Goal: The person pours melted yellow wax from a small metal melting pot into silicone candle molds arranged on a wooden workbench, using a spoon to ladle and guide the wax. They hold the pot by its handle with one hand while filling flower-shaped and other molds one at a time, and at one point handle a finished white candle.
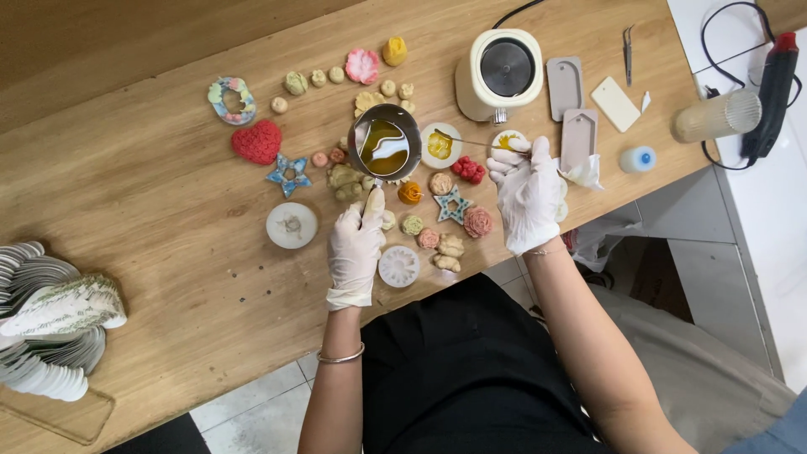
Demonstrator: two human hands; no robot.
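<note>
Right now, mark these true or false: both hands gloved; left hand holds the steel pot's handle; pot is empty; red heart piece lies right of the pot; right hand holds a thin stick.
1. Both hands wear white gloves: true, left hand and right hand.
2. Left hand holds the handle of the small steel pouring pot: true.
3. Pot is empty: false, it holds amber liquid.
4. Red heart-shaped piece lies right of the pot: false, left of it.
5. Right hand holds a thin stick: true.

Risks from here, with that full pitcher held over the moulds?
1. The left hand holds the metal pitcher of yellow liquid by its handle above wax flowers; a tilt may splash them.
2. The right hand holds a thin stick over a round mould; drips may land on the wooden table.
</note>
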